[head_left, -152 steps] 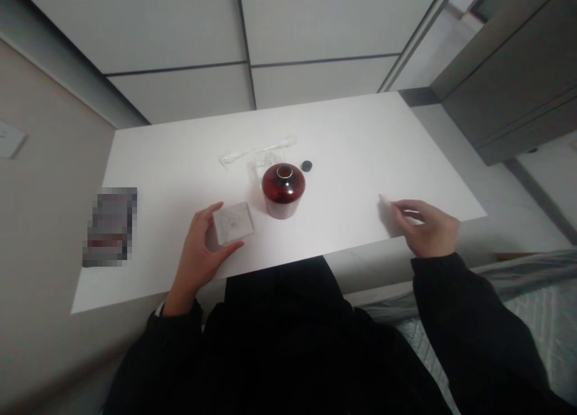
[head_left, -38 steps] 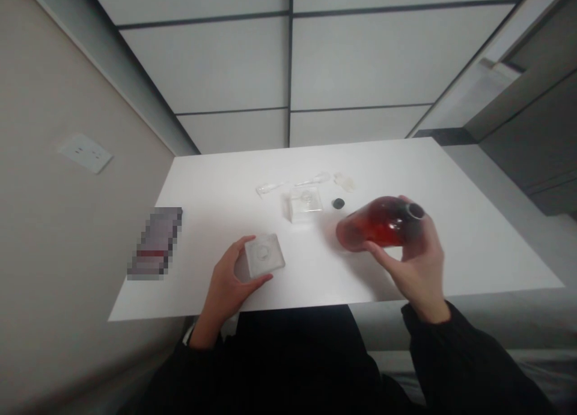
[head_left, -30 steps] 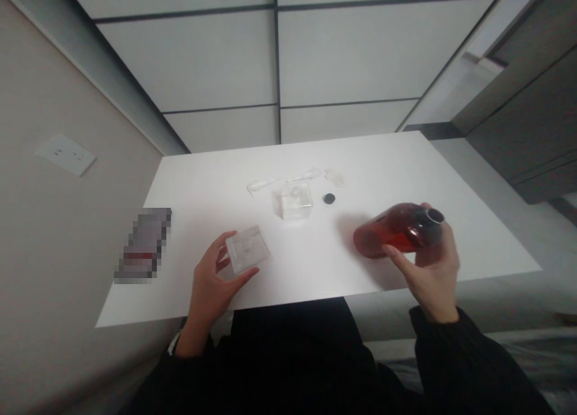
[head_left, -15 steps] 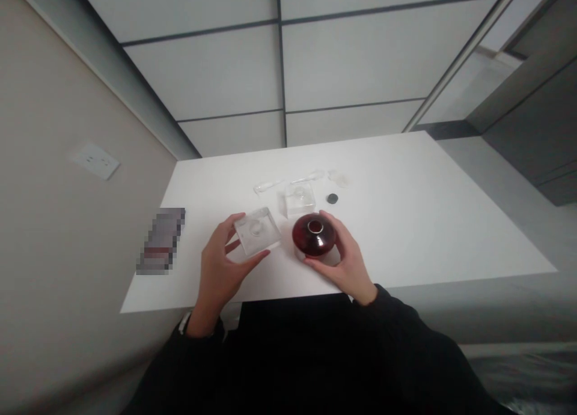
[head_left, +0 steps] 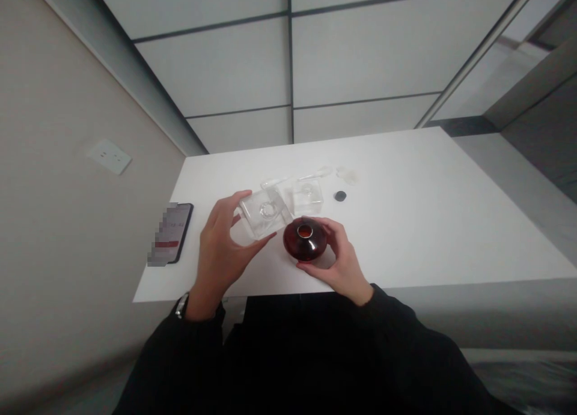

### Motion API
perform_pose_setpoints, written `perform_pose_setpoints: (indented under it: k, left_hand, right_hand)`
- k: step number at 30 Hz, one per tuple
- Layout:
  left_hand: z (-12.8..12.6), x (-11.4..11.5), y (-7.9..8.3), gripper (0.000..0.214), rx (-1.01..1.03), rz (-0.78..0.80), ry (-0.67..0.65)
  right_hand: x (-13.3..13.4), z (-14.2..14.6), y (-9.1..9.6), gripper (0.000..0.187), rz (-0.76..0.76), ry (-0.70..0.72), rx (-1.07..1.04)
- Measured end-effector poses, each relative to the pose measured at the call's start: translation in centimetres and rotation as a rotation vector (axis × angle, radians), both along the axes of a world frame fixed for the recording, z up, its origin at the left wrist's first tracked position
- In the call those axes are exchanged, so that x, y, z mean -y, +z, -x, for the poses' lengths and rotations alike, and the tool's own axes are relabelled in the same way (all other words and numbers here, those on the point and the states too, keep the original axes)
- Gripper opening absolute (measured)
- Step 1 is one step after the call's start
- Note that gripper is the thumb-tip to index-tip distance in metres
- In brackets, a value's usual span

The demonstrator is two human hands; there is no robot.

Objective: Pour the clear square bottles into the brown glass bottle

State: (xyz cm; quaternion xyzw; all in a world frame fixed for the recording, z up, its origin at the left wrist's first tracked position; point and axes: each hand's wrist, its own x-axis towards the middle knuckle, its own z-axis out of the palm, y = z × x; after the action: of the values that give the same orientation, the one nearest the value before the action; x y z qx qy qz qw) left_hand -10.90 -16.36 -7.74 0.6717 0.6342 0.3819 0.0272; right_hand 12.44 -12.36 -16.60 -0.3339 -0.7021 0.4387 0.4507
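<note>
My left hand (head_left: 220, 253) grips a clear square block (head_left: 264, 211), lifted and tilted just above the white table (head_left: 406, 223). My right hand (head_left: 338, 262) is wrapped round a dark red round bottle (head_left: 305, 239) that stands upright with its mouth open. The clear block hangs close to the left of the bottle's mouth. Both sleeves are black.
Behind the bottle lie a second clear square block (head_left: 308, 196), a small black cap (head_left: 339, 196), a clear pipette-like piece (head_left: 297, 178) and a small clear bit (head_left: 347, 175). A phone (head_left: 171, 232) lies near the table's left edge. A wall socket (head_left: 109, 156) is at left.
My right hand brought the tilted red bottle back from the right and stood it upright at centre. My left hand lifted the clear block and moved it towards the bottle.
</note>
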Motion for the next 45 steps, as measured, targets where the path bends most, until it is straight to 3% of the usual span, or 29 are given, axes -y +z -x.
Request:
perform_pose_setpoints:
  k: [10, 30, 33, 38, 45]
  left_hand:
    - [-0.7, -0.7, 0.6, 0.069, -0.137, -0.123, -0.056]
    - [-1.4, -1.0, 0.4, 0.065, -0.226, -0.310, -0.092]
    - [-1.4, -1.1, 0.3, 0.065, -0.234, -0.317, -0.085]
    - [-1.4, -1.1, 0.4, 0.063, -0.249, -0.331, -0.072]
    - [-1.7, -1.2, 0.9, 0.063, -0.300, -0.328, -0.079]
  right_hand:
    - [-0.2, 0.1, 0.0, 0.083, 0.049, 0.019, -0.058]
    - [-0.8, 0.1, -0.2, 0.085, -0.072, 0.025, -0.037]
    - [-1.0, 0.0, -0.7, 0.089, -0.064, 0.032, -0.025]
    - [-1.2, -0.4, -1.8, 0.114, -0.036, 0.065, -0.065]
    - [-1.3, -2.1, -1.8, 0.069, -0.057, -0.112, -0.183]
